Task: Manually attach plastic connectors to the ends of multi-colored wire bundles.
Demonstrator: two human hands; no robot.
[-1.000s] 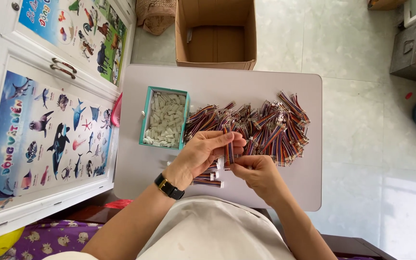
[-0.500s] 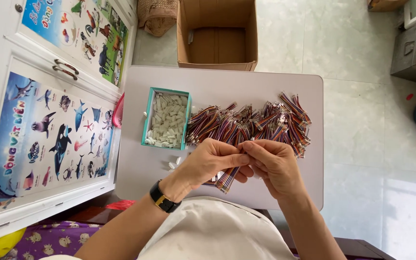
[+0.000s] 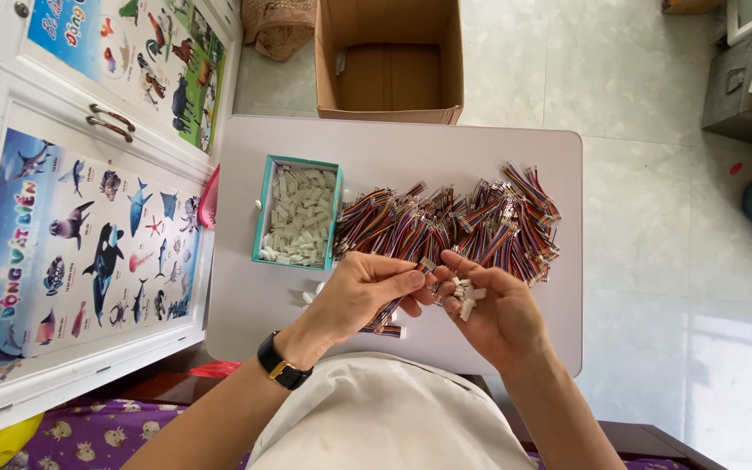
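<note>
Over one table (image 3: 515, 161), left hand (image 3: 367, 292) pinches one wire bundle (image 3: 393, 309); right hand (image 3: 493, 309) cups several white plugs (image 3: 465, 294).

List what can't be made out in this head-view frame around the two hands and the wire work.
- Left hand: its fingers cover most of the wire bundle in its grip, so the wire count is unclear.
- Right hand: the white connectors in its palm are too small to count.
- Teal box: its white pieces are too small to tell apart.
- Cardboard box: cut off by the top edge.
</note>
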